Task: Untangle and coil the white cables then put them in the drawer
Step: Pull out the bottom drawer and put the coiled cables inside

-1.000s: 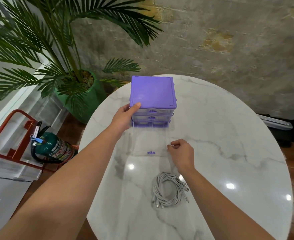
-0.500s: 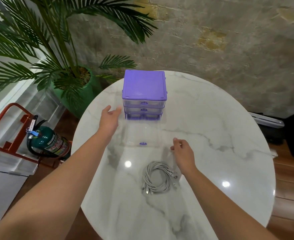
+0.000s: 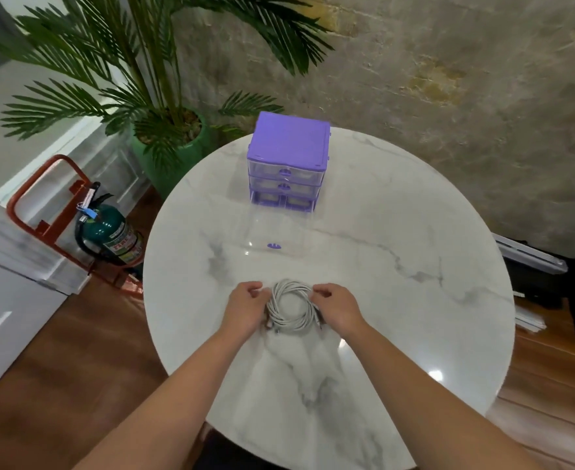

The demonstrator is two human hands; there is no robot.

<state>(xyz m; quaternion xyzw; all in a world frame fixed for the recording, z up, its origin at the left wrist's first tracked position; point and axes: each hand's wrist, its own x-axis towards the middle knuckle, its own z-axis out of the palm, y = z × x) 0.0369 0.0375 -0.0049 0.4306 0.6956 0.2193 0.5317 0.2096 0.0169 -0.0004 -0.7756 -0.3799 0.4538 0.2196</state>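
The white cables (image 3: 291, 305) lie wound into a round coil on the marble table (image 3: 398, 300). My left hand (image 3: 247, 308) grips the coil's left side and my right hand (image 3: 335, 308) grips its right side. A clear drawer with a purple handle (image 3: 274, 246) stands pulled fully out on the table in front of the purple drawer unit (image 3: 289, 161). The unit's bottom slot is open where that drawer came from. The drawer looks to hold nothing.
A potted palm (image 3: 164, 130) stands behind the table's left edge. A green fire extinguisher (image 3: 113, 237) in a red frame sits on the wooden floor to the left. Dark items lie on the floor at the right.
Both hands left the drawer unit and the pulled-out drawer and came back to the coil, closing on its two sides. The head has pulled back, so the view is wider.
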